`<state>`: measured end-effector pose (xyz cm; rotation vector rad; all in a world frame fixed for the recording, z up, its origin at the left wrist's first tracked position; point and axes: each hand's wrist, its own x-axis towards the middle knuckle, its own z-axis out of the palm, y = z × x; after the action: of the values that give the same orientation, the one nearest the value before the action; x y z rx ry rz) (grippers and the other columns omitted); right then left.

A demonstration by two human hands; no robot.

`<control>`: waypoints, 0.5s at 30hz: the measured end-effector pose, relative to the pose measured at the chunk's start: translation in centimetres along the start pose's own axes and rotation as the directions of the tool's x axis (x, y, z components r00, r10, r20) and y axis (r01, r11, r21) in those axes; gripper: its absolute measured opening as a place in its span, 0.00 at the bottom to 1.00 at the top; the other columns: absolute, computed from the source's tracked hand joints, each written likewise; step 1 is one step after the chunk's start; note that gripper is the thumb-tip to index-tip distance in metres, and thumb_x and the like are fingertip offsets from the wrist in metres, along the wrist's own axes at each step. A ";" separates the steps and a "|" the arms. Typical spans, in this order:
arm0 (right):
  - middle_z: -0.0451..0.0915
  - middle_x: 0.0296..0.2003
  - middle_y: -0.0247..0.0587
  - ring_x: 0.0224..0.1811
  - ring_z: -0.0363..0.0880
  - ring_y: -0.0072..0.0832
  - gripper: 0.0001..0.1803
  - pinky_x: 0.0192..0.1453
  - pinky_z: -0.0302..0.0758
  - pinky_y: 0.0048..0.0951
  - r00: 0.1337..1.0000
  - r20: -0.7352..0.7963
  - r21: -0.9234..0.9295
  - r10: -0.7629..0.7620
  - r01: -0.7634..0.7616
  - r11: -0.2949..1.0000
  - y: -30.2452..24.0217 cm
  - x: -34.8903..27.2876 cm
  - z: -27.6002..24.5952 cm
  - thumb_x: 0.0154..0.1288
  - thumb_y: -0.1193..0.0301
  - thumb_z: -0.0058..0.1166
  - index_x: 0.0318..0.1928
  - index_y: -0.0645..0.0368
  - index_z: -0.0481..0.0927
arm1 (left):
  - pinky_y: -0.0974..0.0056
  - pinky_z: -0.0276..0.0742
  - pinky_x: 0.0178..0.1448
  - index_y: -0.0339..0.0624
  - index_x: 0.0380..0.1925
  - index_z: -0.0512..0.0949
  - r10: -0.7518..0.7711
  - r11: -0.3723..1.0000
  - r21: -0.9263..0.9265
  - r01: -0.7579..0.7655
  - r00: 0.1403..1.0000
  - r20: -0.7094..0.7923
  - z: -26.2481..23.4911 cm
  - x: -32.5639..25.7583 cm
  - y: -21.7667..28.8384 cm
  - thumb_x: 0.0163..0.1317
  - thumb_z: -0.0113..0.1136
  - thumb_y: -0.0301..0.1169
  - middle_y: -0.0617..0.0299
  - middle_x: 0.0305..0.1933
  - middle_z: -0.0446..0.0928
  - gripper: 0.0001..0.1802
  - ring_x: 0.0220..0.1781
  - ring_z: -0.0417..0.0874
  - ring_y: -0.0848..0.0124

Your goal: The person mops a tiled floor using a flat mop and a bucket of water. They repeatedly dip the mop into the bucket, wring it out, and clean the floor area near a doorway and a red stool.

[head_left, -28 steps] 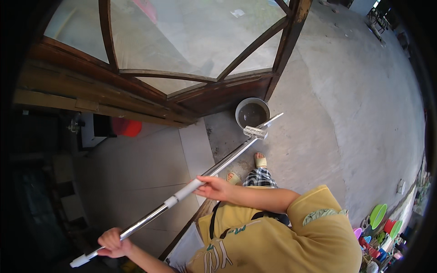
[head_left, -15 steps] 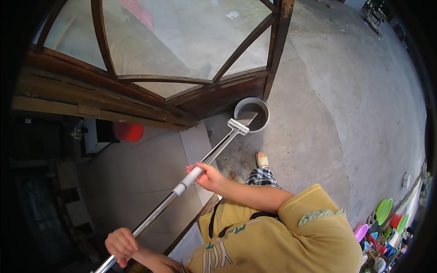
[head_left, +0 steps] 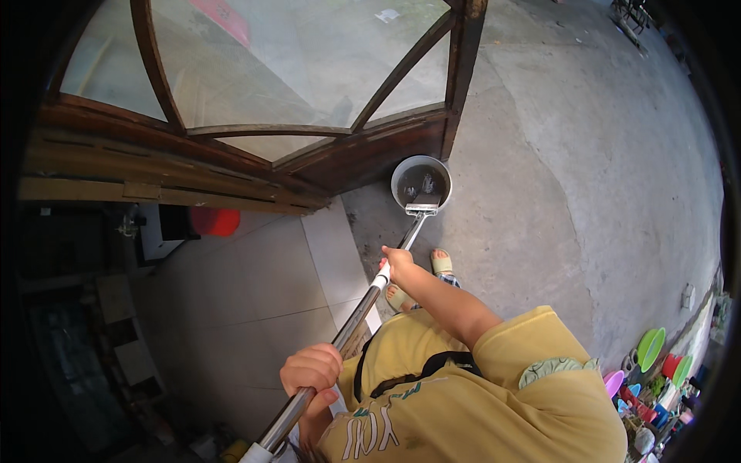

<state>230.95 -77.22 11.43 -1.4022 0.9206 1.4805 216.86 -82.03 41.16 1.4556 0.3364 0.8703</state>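
A person in a yellow shirt (head_left: 494, 401) stands at a wood-framed glass door (head_left: 262, 85), working a long pole (head_left: 351, 324) down into a grey bucket (head_left: 421, 183).

Well left of the bucket, inside the doorway, sits a red tub (head_left: 216, 221) on pale floor tiles (head_left: 231, 309). Nearer, low and left of the bucket, the left hand (head_left: 311, 376) is wrapped tight around the pole's upper end. Closer to the bucket, the right hand (head_left: 395, 264) is closed around the pole near its white collar. The pole's flat head (head_left: 422, 207) rests at the bucket's near rim, dipping into dark liquid.

The bucket stands right against the door frame's foot, so a hard push could tip it or slop liquid onto the concrete (head_left: 587, 170). The person's sandalled feet (head_left: 442, 264) are just below the bucket and might get splashed. Far right of the bucket, bright plastic basins (head_left: 652, 349) crowd the edge, well clear.
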 end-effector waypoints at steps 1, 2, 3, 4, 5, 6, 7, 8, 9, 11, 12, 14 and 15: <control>0.68 0.18 0.35 0.13 0.64 0.25 0.08 0.13 0.68 0.27 1.000 -0.024 -0.088 -0.016 0.014 0.996 -0.1 0.8 -0.1 0.58 0.72 0.58 0.30 0.61 0.72 | 0.64 0.65 0.24 0.40 0.06 0.63 -0.007 1.000 0.006 0.007 1.000 -0.015 0.5 0.0 -0.2 0.38 0.59 0.23 0.61 0.08 0.61 0.14 0.09 0.63 0.66; 0.68 0.18 0.35 0.13 0.65 0.25 0.08 0.13 0.68 0.27 0.999 -0.035 -0.147 -0.034 0.029 0.989 -0.4 1.5 -0.5 0.58 0.71 0.58 0.29 0.61 0.73 | 0.64 0.66 0.24 0.40 0.06 0.63 -0.013 1.000 0.013 0.013 0.999 -0.030 1.0 0.0 -0.3 0.38 0.59 0.23 0.61 0.08 0.61 0.14 0.09 0.63 0.66; 0.69 0.18 0.36 0.13 0.65 0.25 0.08 0.13 0.68 0.27 0.998 -0.033 -0.217 -0.049 0.041 0.975 -0.5 1.6 -0.7 0.58 0.71 0.58 0.28 0.61 0.73 | 0.64 0.66 0.25 0.39 0.06 0.63 -0.015 0.999 0.032 0.017 0.998 -0.055 1.3 -0.2 0.0 0.38 0.58 0.23 0.61 0.08 0.61 0.14 0.10 0.63 0.65; 0.69 0.18 0.36 0.12 0.65 0.25 0.09 0.13 0.69 0.28 0.997 -0.034 -0.274 -0.069 0.057 0.960 -1.0 2.1 -1.1 0.58 0.71 0.58 0.27 0.61 0.74 | 0.63 0.67 0.25 0.39 0.06 0.63 -0.015 0.997 0.074 0.010 0.998 0.067 1.8 0.4 0.3 0.38 0.58 0.23 0.60 0.08 0.62 0.13 0.10 0.64 0.66; 0.69 0.18 0.35 0.13 0.65 0.26 0.10 0.15 0.70 0.28 0.996 -0.082 -0.241 0.035 -0.054 0.969 -1.3 3.7 -1.6 0.59 0.69 0.57 0.24 0.59 0.74 | 0.63 0.67 0.26 0.39 0.06 0.63 -0.018 0.996 0.088 0.012 0.997 0.078 2.1 0.6 0.5 0.39 0.57 0.23 0.60 0.09 0.62 0.13 0.11 0.64 0.66; 0.69 0.19 0.35 0.13 0.65 0.26 0.10 0.15 0.70 0.27 0.998 -0.058 -0.229 0.034 -0.046 0.972 -1.4 3.7 -1.8 0.59 0.69 0.57 0.25 0.59 0.74 | 0.62 0.67 0.26 0.39 0.07 0.63 -0.026 0.995 0.094 0.018 0.996 0.087 2.3 0.6 0.6 0.39 0.57 0.22 0.60 0.09 0.63 0.13 0.11 0.65 0.66; 0.70 0.19 0.35 0.13 0.66 0.26 0.09 0.16 0.71 0.27 0.999 -0.035 -0.217 0.031 -0.038 0.975 -1.4 3.6 -1.8 0.60 0.68 0.57 0.27 0.59 0.74 | 0.62 0.67 0.26 0.39 0.07 0.63 -0.034 0.995 0.101 0.025 0.995 0.096 2.5 0.5 0.6 0.39 0.56 0.22 0.60 0.09 0.63 0.12 0.11 0.65 0.66; 0.76 0.28 0.40 0.18 0.70 0.27 0.05 0.17 0.73 0.28 0.999 -0.043 -0.196 0.022 -0.030 0.980 -1.1 3.5 -1.5 0.63 0.74 0.49 0.32 0.62 0.75 | 0.62 0.68 0.26 0.39 0.08 0.63 -0.028 0.996 0.089 0.029 1.000 -0.008 2.3 -0.4 0.5 0.40 0.55 0.22 0.60 0.10 0.63 0.12 0.11 0.64 0.66; 0.73 0.26 0.41 0.18 0.69 0.27 0.05 0.17 0.73 0.27 1.000 0.014 -0.099 0.020 -0.019 0.995 -0.6 2.7 -1.5 0.61 0.72 0.54 0.32 0.62 0.75 | 0.62 0.67 0.25 0.39 0.07 0.63 0.011 0.995 0.100 -0.005 0.998 -0.057 2.4 -0.5 0.4 0.43 0.56 0.24 0.61 0.09 0.63 0.13 0.10 0.64 0.67; 0.70 0.23 0.39 0.17 0.68 0.26 0.05 0.17 0.73 0.27 0.996 0.074 0.111 0.049 -0.057 0.992 -0.8 1.4 -1.5 0.59 0.74 0.55 0.33 0.62 0.73 | 0.64 0.66 0.22 0.41 0.07 0.63 0.091 0.989 0.126 -0.072 0.984 -0.153 2.7 -0.5 0.3 0.48 0.57 0.27 0.62 0.07 0.63 0.17 0.09 0.63 0.69; 0.69 0.22 0.38 0.17 0.68 0.25 0.06 0.18 0.72 0.26 0.979 0.171 0.202 0.107 -0.142 0.969 -0.5 1.4 -1.4 0.58 0.75 0.54 0.33 0.62 0.71 | 0.65 0.67 0.22 0.41 0.07 0.63 0.143 0.985 0.129 -0.112 0.954 -0.265 3.3 -0.1 0.6 0.47 0.56 0.26 0.62 0.07 0.63 0.16 0.09 0.63 0.70; 0.67 0.22 0.37 0.17 0.68 0.25 0.08 0.18 0.72 0.26 0.927 0.347 0.285 0.142 -0.248 0.926 -0.1 -0.5 -1.5 0.58 0.78 0.51 0.33 0.61 0.65 | 0.66 0.68 0.22 0.41 0.07 0.64 0.121 0.990 0.084 -0.111 0.985 -0.123 2.1 1.0 1.4 0.45 0.56 0.25 0.62 0.07 0.64 0.15 0.09 0.64 0.70; 0.66 0.19 0.35 0.14 0.65 0.26 0.10 0.19 0.72 0.27 0.908 0.368 0.300 0.202 -0.322 0.898 -0.2 -1.6 -1.3 0.59 0.76 0.51 0.33 0.58 0.62 | 0.66 0.68 0.22 0.41 0.07 0.64 0.111 0.992 0.059 -0.108 0.993 -0.046 1.4 1.8 1.7 0.45 0.56 0.24 0.62 0.07 0.64 0.14 0.09 0.64 0.71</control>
<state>231.53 -78.49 12.91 -0.7569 1.1288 1.5905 218.51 -81.99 43.48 1.5176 0.3222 0.9931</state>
